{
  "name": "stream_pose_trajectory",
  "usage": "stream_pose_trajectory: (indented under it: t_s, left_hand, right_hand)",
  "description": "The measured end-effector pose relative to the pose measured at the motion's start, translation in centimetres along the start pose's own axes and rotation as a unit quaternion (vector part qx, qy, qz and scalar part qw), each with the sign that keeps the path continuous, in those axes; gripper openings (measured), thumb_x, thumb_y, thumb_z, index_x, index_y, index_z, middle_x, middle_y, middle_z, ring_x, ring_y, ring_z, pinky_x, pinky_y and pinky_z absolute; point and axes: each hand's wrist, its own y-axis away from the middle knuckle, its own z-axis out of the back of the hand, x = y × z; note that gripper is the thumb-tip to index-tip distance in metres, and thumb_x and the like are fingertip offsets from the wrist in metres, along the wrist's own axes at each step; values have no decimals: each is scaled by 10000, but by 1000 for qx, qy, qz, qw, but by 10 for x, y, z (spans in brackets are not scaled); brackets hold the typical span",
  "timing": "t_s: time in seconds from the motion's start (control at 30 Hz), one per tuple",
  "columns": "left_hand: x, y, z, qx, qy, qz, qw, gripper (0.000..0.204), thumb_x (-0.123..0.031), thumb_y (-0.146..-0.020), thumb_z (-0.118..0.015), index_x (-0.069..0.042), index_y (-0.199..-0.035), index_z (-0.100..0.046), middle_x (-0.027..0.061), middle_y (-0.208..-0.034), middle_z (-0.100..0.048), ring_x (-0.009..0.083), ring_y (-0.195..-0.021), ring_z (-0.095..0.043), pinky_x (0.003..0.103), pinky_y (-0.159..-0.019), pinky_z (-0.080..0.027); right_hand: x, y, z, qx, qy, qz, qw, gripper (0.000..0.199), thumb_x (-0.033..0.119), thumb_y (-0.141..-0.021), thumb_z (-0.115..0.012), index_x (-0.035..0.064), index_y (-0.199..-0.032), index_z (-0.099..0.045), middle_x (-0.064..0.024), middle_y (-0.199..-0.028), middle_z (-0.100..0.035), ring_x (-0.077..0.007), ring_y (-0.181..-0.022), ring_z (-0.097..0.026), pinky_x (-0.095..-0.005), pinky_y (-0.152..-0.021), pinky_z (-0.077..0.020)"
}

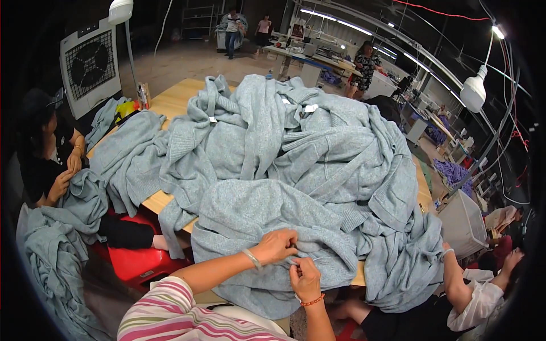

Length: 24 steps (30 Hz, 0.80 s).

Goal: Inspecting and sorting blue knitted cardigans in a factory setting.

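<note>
A pale blue-grey knitted garment (256,204) lies spread in front of me at the near edge of the table. My left hand (276,245), with a pale bangle at its wrist, is closed in a pinch on the knit fabric. Close beside it, a little nearer and to the right, my right hand (305,278) is also closed, its fingertips pinching the same garment. An orange bead bracelet (313,300) circles the right wrist. Whether a small tool or thread sits between the fingers is too small to tell.
A big heap of matching knitwear (341,142) covers most of the wooden table (176,90). One person (48,153) handles knitwear at the left, by a red stool (136,261); another person's arm (455,278) is at the right. A grey plastic bin (462,224) stands beyond.
</note>
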Motion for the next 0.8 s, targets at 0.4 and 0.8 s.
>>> stream_pose_trajectory:
  t_s: [0.4,0.8]
  left_hand:
    - [26,6,0,126,280,58,950,203,-212,-812,-721,-13,-837,-691,31,-737,-673,67,-674,-549,256,-605,-454]
    - [13,35,10,66,24,-126,990,231,-72,-825,-630,-8,-1047,-638,149,-900,-630,317,-781,-632,383,-673,-499]
  right_hand:
    - [-6,0,-9,-72,60,26,995,321,-20,-776,-645,6,-1091,-587,-128,-798,-594,-241,-563,-607,-332,-509,-505]
    - [-7,-7,5,86,93,25,992,315,109,-835,-629,8,-1130,-580,-187,-893,-601,-392,-734,-620,-455,-618,-513]
